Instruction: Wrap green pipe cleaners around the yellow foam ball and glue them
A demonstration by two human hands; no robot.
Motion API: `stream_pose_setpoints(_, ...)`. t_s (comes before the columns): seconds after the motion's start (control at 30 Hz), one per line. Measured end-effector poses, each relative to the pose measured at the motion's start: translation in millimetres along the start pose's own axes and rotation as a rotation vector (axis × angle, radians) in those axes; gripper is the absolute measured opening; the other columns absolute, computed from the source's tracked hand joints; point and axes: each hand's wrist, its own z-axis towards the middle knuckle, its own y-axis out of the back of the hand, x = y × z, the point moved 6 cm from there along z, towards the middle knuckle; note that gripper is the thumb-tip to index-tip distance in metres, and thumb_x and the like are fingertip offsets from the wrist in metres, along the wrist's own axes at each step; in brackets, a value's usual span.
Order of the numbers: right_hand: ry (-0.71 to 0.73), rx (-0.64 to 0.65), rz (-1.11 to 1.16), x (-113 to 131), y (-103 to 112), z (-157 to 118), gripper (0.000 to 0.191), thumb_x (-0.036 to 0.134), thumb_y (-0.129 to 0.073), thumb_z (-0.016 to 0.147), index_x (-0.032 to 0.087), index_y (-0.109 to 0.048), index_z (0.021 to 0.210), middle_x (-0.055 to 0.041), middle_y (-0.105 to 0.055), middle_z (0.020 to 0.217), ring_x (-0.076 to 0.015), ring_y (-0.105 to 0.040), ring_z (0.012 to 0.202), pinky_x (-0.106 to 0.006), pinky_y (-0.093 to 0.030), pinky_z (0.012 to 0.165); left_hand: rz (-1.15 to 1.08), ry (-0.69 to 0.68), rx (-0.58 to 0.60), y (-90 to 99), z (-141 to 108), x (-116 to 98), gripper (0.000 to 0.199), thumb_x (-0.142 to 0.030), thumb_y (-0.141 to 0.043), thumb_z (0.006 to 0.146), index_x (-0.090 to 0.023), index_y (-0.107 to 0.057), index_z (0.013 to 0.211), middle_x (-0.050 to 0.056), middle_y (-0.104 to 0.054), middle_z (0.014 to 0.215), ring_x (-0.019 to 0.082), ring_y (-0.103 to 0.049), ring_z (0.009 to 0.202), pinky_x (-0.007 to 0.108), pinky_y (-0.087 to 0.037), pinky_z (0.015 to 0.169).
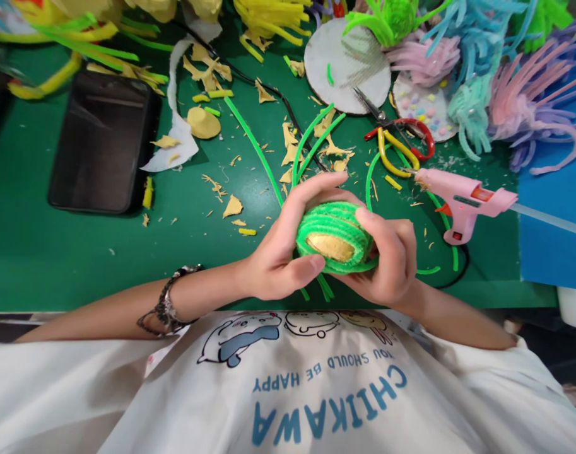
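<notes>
Between my two hands sits a rounded ball wrapped in green pipe cleaner [334,214], with an oval of its yellowish core [332,247] bare on the near side. My left hand [288,246] curls round the ball's left side, its thumb on the front edge. On the right, my right hand [387,252] presses the ball with thumb and fingers; some of its fingers are hidden behind the ball. Loose green pipe cleaners [257,150] lie on the table just beyond my hands, and short ends stick out below the ball.
A pink glue gun [470,195] lies right of my hands, near red-handled scissors [401,126] and yellow-handled pliers [396,157]. A black tray [105,142] stands at left. Yellow scraps [233,206] litter the green table [197,239]. Pipe cleaner bundles [519,88] and a round white disc [347,63] fill the back.
</notes>
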Motion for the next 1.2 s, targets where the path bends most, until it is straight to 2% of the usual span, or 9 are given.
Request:
stream_pose_setpoints(0.07,0.047,-0.110,-0.044,3.2,7.2,0.7,0.082,0.051,-0.055,0.093,0.020,-0.014,0.157,-0.0070,-0.065,0.105,-0.0166,-0.061,0.078,-0.027,-0.053,0.068,0.016,-0.030,0.041,-1.2,0.3,-1.7,0.063,-0.046,-0.056,0.091,-0.030,-0.031,0.147,0.007,-0.058,0.126,0.027,-0.059,0.120,0.045,-0.054,0.102)
stream_pose_setpoints(0.13,0.082,-0.223,-0.111,6.8,15.7,2.1,0.077,0.051,-0.054,0.094,0.019,-0.021,0.155,-0.0068,-0.064,0.102,-0.0152,-0.058,0.074,-0.025,-0.051,0.063,0.034,-0.048,0.062,-1.2,-0.1,-2.3,0.064,-0.043,-0.056,0.091,-0.027,-0.029,0.148,0.009,-0.057,0.126,0.026,-0.058,0.120,0.044,-0.053,0.102)
stream_pose_setpoints(0.2,0.091,-0.275,-0.154,8.9,20.6,4.3,0.071,0.051,-0.054,0.093,0.018,-0.031,0.152,-0.0065,-0.062,0.099,-0.0139,-0.054,0.071,-0.024,-0.050,0.061,0.038,-0.042,0.052,-0.3,-0.7,-1.3,0.065,-0.041,-0.057,0.091,-0.025,-0.030,0.148,0.009,-0.057,0.125,0.024,-0.058,0.118,0.042,-0.053,0.102)
stream_pose_setpoints(0.37,0.082,-0.260,-0.145,9.2,19.1,7.9,0.063,0.048,-0.053,0.095,0.015,-0.039,0.146,-0.0060,-0.060,0.095,-0.0121,-0.050,0.068,-0.023,-0.050,0.062,0.014,0.008,0.043,-1.0,-1.7,2.3,0.070,-0.050,-0.060,0.087,-0.025,-0.031,0.146,0.009,-0.057,0.123,0.024,-0.060,0.111,0.040,-0.054,0.100)
stream_pose_setpoints(0.47,0.104,-0.310,-0.138,9.3,18.8,6.8,0.058,0.048,-0.047,0.097,0.014,-0.042,0.144,-0.0060,-0.059,0.095,-0.0116,-0.049,0.067,-0.023,-0.050,0.061,0.041,0.034,0.043,-0.5,-2.0,4.1,0.070,-0.052,-0.059,0.086,-0.026,-0.031,0.145,0.009,-0.057,0.122,0.025,-0.061,0.111,0.042,-0.054,0.099)
stream_pose_setpoints(0.67,0.091,-0.232,-0.190,5.9,17.0,7.4,0.071,0.056,-0.053,0.092,0.017,-0.035,0.148,-0.0057,-0.063,0.098,-0.0130,-0.054,0.070,-0.023,-0.051,0.061,0.070,0.054,0.067,1.0,-4.7,11.9,0.069,-0.060,-0.055,0.085,-0.027,-0.032,0.142,0.010,-0.056,0.128,0.030,-0.059,0.119,0.044,-0.056,0.098)
stream_pose_setpoints(0.8,0.129,-0.249,-0.187,8.0,20.4,6.5,0.076,0.055,-0.059,0.090,0.014,-0.035,0.150,-0.0070,-0.064,0.099,-0.0145,-0.056,0.072,-0.024,-0.052,0.062,0.051,0.052,0.066,0.7,-6.0,13.8,0.075,-0.069,-0.053,0.082,-0.028,-0.032,0.141,0.009,-0.057,0.130,0.031,-0.058,0.122,0.045,-0.056,0.098)
stream_pose_setpoints(1.1,0.130,-0.247,-0.208,10.5,20.6,5.8,0.073,0.051,-0.050,0.095,0.018,-0.026,0.155,-0.0046,-0.064,0.096,-0.0140,-0.055,0.070,-0.023,-0.051,0.061,0.064,0.051,0.083,0.8,-4.9,14.8,0.074,-0.066,-0.059,0.079,-0.029,-0.034,0.138,0.009,-0.060,0.129,0.032,-0.062,0.119,0.044,-0.059,0.093)
stream_pose_setpoints(1.2,0.140,-0.244,-0.208,13.1,22.3,7.6,0.070,0.048,-0.051,0.095,0.014,-0.030,0.153,-0.0059,-0.062,0.095,-0.0137,-0.053,0.069,-0.024,-0.050,0.061,0.076,0.074,0.087,0.0,-5.1,15.2,0.075,-0.069,-0.056,0.080,-0.029,-0.033,0.138,0.009,-0.060,0.128,0.032,-0.060,0.121,0.044,-0.059,0.093)
